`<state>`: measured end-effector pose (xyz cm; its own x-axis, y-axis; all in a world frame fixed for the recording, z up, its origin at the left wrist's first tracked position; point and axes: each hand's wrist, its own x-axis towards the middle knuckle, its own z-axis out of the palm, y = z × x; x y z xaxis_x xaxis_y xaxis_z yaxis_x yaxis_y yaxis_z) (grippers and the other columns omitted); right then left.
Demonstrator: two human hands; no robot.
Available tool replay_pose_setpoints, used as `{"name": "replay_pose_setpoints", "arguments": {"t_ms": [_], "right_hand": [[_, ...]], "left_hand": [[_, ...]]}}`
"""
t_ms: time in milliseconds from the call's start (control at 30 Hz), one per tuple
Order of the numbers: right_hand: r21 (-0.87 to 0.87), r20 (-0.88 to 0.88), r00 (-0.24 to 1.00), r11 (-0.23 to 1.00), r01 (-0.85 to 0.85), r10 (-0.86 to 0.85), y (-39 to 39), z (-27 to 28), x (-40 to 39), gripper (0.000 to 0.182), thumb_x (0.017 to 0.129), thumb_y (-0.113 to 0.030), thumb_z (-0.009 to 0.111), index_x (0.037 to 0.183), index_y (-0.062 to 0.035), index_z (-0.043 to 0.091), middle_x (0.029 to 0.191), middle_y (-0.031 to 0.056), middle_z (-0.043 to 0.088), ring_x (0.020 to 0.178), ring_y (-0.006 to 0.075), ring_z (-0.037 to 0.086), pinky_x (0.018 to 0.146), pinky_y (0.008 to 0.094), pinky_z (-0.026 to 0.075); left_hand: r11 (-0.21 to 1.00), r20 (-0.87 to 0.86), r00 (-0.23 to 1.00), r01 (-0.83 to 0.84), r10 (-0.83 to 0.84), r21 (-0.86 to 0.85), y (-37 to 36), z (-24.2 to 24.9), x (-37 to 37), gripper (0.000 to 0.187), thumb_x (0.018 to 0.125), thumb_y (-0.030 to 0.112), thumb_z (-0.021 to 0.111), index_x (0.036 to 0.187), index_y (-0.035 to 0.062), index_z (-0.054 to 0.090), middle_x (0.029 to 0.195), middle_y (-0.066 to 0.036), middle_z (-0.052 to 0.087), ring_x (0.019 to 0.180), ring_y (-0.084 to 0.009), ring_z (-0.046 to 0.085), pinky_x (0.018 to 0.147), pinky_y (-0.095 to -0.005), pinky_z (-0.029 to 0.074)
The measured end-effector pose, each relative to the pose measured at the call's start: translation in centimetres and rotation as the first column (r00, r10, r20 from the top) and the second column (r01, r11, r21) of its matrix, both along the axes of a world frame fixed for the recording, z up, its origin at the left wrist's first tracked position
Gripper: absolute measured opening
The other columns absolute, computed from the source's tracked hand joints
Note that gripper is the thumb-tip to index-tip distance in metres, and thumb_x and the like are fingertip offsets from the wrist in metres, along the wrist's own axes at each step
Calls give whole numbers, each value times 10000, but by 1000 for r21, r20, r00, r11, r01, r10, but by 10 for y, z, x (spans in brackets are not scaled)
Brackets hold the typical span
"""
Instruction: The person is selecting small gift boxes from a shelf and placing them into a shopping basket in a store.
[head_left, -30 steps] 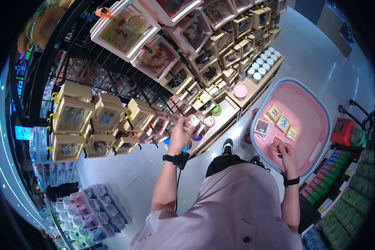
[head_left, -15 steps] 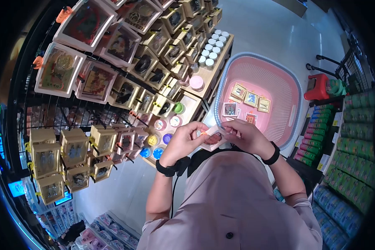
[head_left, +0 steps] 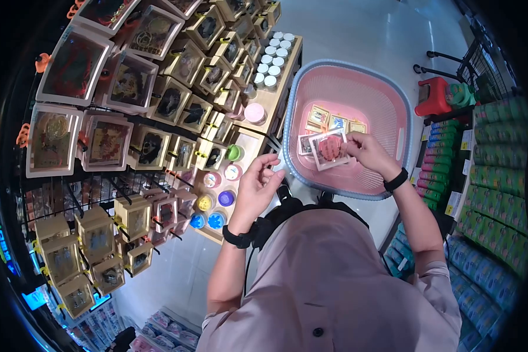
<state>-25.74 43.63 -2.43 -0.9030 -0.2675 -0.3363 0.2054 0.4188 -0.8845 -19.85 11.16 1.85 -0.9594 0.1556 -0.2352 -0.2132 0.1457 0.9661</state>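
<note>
Right hand (head_left: 368, 154) of the person is clamped on the edge of a pale-framed box (head_left: 330, 150), thumb and fingers pinching its right side. The box tilts over the pink basket (head_left: 391, 154), and a round red shape shows through its window. Left hand (head_left: 256, 189) is held apart from it, between the basket and the wooden desk (head_left: 249, 144), its thumb and fingers spread in a loose curl.

Inside the basket, three gold-toned boxes (head_left: 318, 117) sit in a row, and another pale-framed case (head_left: 304, 144) is partly covered from view by the held box. On the desk stand white-lidded jars (head_left: 274, 70), a larger pink-topped jar (head_left: 254, 113) and small tubs (head_left: 226, 198) in green, purple, yellow and blue. Beside the desk, framed boxes hang on a black rack (head_left: 70, 196). Across the basket, a red plastic item (head_left: 432, 97) is near shelves of green packs (head_left: 491, 173). Both wrists wear black bands (head_left: 396, 179).
</note>
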Motion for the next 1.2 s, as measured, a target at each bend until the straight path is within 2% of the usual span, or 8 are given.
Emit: {"name": "replay_pose_setpoints", "arguments": {"t_ms": [167,267,300,400,433,567,800,1200], "right_hand": [[421,1,992,900,113,-124,63,-117,-47,283,903,-224,674,855,55,693,747,177,680,676,257,649,665,391,509],[552,138,965,826,112,-223,84,-188,-48,278,909,-222,667,837,45,700,699,144,681,656,208,665,635,359,519],[621,166,958,779,83,-234,84,-204,-45,263,880,-203,656,911,47,729,797,213,718,755,298,720,710,402,552],[665,251,936,747,17,-245,81,-240,-33,295,841,-171,646,1001,61,732,984,304,704,967,396,710,881,444,546],[658,252,934,752,26,-253,78,-251,-28,275,835,-144,624,985,59,734,1004,306,701,973,404,707,874,443,550],[629,466,825,775,-55,-320,71,-278,-29,276,854,-153,633,1015,50,728,1079,291,698,1041,386,693,904,429,544],[674,365,841,736,56,-399,57,-329,-23,309,873,-207,657,1089,4,725,1140,255,697,1087,373,679,941,439,532],[668,403,831,744,18,-382,59,-324,-20,344,886,-287,670,1102,-26,732,1135,220,708,1084,367,681,921,456,535]], "left_hand": [[986,100,981,-162,166,-48,-37,-45,42,354,935,76,710,1258,-15,596,1107,-40,647,787,-41,544,723,-195,469],[970,168,960,-204,225,-135,-55,-65,78,333,939,86,708,1238,-20,605,1097,-39,648,813,-56,553,739,-210,480],[963,201,948,-219,248,-157,-60,-68,89,325,941,90,706,1231,-21,608,1093,-39,649,820,-60,554,742,-214,482],[934,291,899,-263,328,-242,-67,-65,116,308,947,111,703,1212,-22,617,1088,-46,657,812,-69,562,745,-227,491],[923,316,881,-271,353,-274,-68,-63,124,308,948,115,704,1210,-21,618,1089,-49,659,808,-71,564,745,-230,493],[880,357,828,-300,432,-369,-69,-50,150,305,956,134,701,1207,-18,619,1099,-64,676,823,-95,594,758,-256,508],[856,425,777,-270,465,-441,-75,-34,168,285,972,118,679,1216,-11,608,1107,-76,673,937,-135,644,849,-283,525],[881,415,824,-196,386,-431,-67,-36,145,283,981,134,674,1219,-3,604,1079,-76,672,913,-130,635,831,-278,521]]}}
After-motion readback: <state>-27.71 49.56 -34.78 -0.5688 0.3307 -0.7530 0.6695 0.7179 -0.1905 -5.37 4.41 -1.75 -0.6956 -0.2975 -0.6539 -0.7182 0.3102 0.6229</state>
